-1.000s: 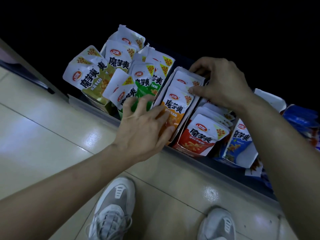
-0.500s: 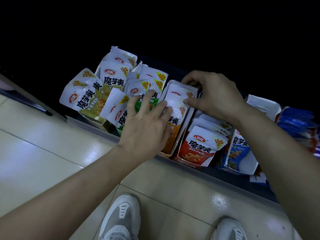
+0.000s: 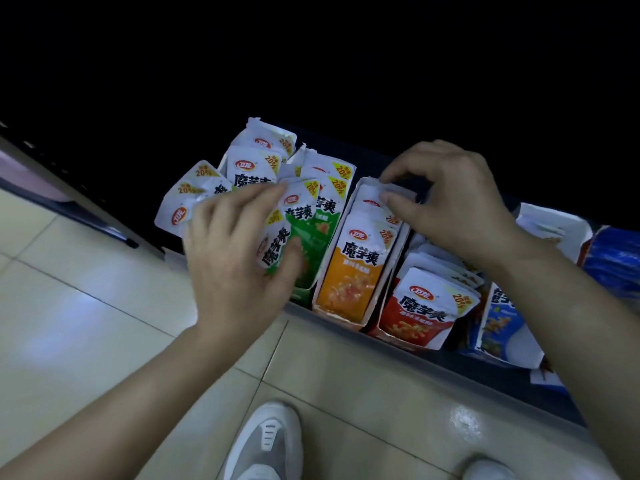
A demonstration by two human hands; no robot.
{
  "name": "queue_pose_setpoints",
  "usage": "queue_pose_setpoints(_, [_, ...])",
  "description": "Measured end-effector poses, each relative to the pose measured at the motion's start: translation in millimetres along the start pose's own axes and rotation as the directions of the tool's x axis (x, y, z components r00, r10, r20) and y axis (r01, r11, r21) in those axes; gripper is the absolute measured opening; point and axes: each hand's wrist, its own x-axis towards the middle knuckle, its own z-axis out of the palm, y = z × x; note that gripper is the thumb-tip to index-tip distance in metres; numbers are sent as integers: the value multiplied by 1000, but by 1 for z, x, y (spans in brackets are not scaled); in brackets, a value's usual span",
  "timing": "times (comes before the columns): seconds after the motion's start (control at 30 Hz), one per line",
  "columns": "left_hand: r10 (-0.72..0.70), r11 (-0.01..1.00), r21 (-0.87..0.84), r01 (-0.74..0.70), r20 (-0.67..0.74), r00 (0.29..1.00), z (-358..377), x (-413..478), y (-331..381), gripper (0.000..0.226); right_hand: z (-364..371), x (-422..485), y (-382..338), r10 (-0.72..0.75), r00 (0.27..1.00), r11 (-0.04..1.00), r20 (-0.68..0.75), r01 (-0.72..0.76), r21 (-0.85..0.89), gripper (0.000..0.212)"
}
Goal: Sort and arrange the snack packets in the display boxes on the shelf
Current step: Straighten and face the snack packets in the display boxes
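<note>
Snack packets in white-and-orange foil (image 3: pixel 360 258) stand upright in a row inside a narrow white cardboard display box (image 3: pixel 390 271) on the dark shelf (image 3: pixel 450 370). My right hand (image 3: pixel 450 206) pinches the top edge of one at the back of that row between thumb and forefinger. My left hand (image 3: pixel 235 247) is curled round a tilted white-and-green foil packet (image 3: pixel 277 244), thumb on its front, just beside the orange row. White-and-red foil packets (image 3: pixel 422 306) fill the next box to the right, with white-and-blue foil packets (image 3: pixel 498 323) beyond them. Below the shelf I see beige floor tiles (image 3: pixel 86 323) and a grey-and-white shoe (image 3: pixel 266 441).
</note>
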Motion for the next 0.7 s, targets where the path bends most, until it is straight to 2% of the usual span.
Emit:
queue_pose_setpoints(0.07, [-141, 987, -80, 142, 25, 990, -8, -8, -13, 49, 1, 5, -19, -46, 999, 998, -16, 47, 40, 22])
queue_pose_setpoints(0.13, [-307, 928, -187, 321, 100, 946, -12, -13, -19, 53, 6, 10, -38, -78, 996, 995, 31, 76, 72, 22])
queue_pose_setpoints(0.23, [-401, 865, -257, 431, 162, 902, -13, -20, -22, 44, 23, 14, -55, -63, 982, 997, 181, 52, 64, 30])
queue_pose_setpoints(0.3, [-399, 864, -265, 429, 161, 903, -14, -21, -22, 28, 37, 17, -59, -29, 967, 1000, 252, 25, 17, 43])
queue_pose_setpoints(0.37, [-384, 862, -286, 418, 170, 908, -15, -22, -21, 25, 49, 19, -57, -12, 966, 998, 257, 29, -61, 55])
queue_pose_setpoints(0.5, [-330, 856, -341, 390, 222, 918, -16, -25, -21, 17, 59, 27, -53, 6, 970, 984, 242, 37, -173, 61])
queue_pose_setpoints(0.6, [-272, 859, -367, 357, 264, 926, -18, -30, -20, 14, 65, 34, -51, 34, 970, 985, 241, 8, -174, 53])
queue_pose_setpoints(0.7, [-212, 882, -357, 307, 280, 936, -20, -34, -20, 15, 67, 38, -48, 28, 979, 993, 202, -3, -120, 23])
